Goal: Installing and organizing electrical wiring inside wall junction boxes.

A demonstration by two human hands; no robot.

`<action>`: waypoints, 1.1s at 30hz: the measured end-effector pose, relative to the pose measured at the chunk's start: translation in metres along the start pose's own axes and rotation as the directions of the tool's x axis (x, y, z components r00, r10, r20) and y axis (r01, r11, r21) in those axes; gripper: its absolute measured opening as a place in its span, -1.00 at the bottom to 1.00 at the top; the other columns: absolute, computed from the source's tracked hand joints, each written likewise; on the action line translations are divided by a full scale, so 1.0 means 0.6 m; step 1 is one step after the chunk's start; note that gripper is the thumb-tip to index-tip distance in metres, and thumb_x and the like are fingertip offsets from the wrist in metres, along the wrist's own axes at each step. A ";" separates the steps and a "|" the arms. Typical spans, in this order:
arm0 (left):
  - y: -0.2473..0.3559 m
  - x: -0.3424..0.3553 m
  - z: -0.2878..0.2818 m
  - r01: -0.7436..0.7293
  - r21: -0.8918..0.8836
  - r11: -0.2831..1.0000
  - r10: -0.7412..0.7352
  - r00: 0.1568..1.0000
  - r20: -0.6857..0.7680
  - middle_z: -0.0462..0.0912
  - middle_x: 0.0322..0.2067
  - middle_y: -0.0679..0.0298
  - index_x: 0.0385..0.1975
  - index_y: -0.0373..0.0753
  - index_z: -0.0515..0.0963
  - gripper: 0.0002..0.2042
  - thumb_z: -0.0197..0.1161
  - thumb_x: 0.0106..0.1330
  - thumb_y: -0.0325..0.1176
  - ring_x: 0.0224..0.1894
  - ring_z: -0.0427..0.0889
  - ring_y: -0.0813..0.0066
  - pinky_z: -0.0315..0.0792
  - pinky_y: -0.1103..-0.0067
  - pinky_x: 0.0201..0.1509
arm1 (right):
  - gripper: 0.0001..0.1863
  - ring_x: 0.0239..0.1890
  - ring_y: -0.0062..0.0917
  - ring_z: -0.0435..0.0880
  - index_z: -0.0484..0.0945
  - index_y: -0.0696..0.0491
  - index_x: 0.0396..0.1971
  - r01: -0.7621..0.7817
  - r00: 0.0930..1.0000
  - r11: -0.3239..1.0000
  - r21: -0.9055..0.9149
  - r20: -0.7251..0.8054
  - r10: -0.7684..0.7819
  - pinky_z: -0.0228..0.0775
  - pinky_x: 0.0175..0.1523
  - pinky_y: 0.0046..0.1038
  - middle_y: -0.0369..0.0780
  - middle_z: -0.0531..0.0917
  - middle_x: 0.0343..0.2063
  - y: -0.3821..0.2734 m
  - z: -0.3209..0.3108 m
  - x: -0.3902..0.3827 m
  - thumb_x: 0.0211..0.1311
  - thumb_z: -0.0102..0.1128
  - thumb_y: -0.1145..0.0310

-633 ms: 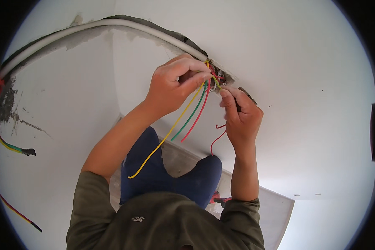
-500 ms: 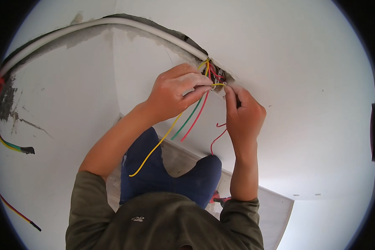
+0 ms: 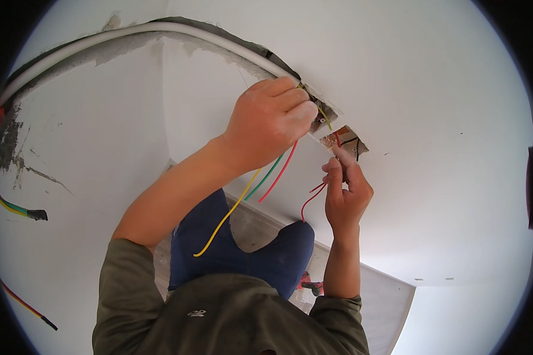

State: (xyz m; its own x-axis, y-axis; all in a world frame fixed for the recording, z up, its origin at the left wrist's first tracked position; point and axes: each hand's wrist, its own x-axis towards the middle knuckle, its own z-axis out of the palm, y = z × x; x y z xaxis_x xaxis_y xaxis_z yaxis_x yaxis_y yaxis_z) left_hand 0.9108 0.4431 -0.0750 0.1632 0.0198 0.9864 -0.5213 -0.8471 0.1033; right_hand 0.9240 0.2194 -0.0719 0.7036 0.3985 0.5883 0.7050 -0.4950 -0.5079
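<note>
My left hand (image 3: 272,121) is closed at the near recessed wall box (image 3: 324,118), its fingers round wires. A thin yellow wire (image 3: 325,117) slants out beside its fingertips towards a second box. Below the hand hang a long yellow wire (image 3: 225,220), a green wire (image 3: 263,176) and a red wire (image 3: 279,171). My right hand (image 3: 348,189) is just below the second wall box (image 3: 354,139), fingers curled and partly bunched; I cannot make out what is in them. Dark red wires (image 3: 311,200) run behind it from that box and hang beside my knee.
A white conduit (image 3: 100,40) curves along a chased groove to the near box. At far left, taped wire bundles (image 3: 37,214) stick out of the wall. Red-and-black tools (image 3: 310,284) lie low down beyond my knee.
My right hand has come away from the yellow wire and moved down, uncovering the second box. My left hand has shifted slightly right and turned, its fingers closing further.
</note>
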 end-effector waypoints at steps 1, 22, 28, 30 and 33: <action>0.002 0.001 0.003 -0.025 0.029 0.999 0.025 0.999 -0.025 0.55 -0.55 0.30 -0.45 -0.22 0.58 -0.76 0.43 -0.15 -0.61 -0.47 0.51 0.35 0.43 0.48 -0.44 | -0.74 -0.50 -0.54 0.70 0.65 0.16 0.02 0.043 0.999 0.998 -0.044 0.018 -0.043 0.51 -0.35 -0.54 -0.16 0.74 -0.37 0.000 0.000 -0.002 0.36 0.23 0.51; 0.001 0.000 0.002 -0.103 0.078 0.992 0.099 0.994 0.045 0.45 -0.54 0.36 -0.50 -0.22 0.51 -0.81 0.34 -0.16 -0.52 -0.44 0.45 0.38 0.37 0.48 -0.42 | -0.80 -0.23 -0.21 0.76 0.62 0.08 -0.09 0.178 0.976 0.831 -0.527 0.202 -0.081 0.61 -0.23 -0.21 -0.13 0.64 0.15 -0.027 0.007 0.034 0.35 0.09 0.46; 0.005 -0.002 0.011 -0.136 0.066 0.989 0.129 0.986 0.104 0.46 -0.52 0.36 -0.46 -0.23 0.53 -0.79 0.34 -0.16 -0.51 -0.41 0.47 0.39 0.38 0.49 -0.38 | -0.83 -0.29 -0.18 0.75 0.61 0.05 -0.15 0.148 0.954 0.832 -0.534 0.299 0.022 0.59 -0.23 -0.18 -0.17 0.64 0.16 -0.021 -0.011 0.045 0.32 0.11 0.46; 0.005 0.000 0.011 -0.145 0.067 0.987 0.136 0.983 0.127 0.47 -0.52 0.36 -0.45 -0.24 0.53 -0.78 0.34 -0.16 -0.51 -0.41 0.48 0.38 0.38 0.49 -0.37 | -0.84 -0.30 -0.17 0.75 0.62 0.04 -0.16 0.166 0.949 0.835 -0.524 0.314 0.008 0.59 -0.23 -0.18 -0.17 0.64 0.15 -0.016 -0.013 0.051 0.31 0.12 0.46; 0.006 0.005 0.013 -0.145 0.061 0.988 0.136 0.981 0.137 0.48 -0.51 0.36 -0.44 -0.25 0.54 -0.79 0.33 -0.15 -0.51 -0.40 0.48 0.38 0.39 0.49 -0.36 | -0.86 -0.33 -0.20 0.75 0.64 0.04 -0.20 0.208 0.939 0.839 -0.503 0.343 -0.027 0.58 -0.25 -0.23 -0.17 0.68 0.10 -0.010 -0.021 0.063 0.30 0.13 0.48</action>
State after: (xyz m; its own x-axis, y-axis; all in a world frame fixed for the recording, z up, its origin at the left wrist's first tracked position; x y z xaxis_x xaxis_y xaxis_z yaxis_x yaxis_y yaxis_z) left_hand 0.9160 0.4360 -0.0729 0.2041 -0.1686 0.9643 -0.4877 -0.8716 -0.0491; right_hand 0.9451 0.2278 -0.0386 0.6718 0.6527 0.3503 0.6934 -0.7204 0.0126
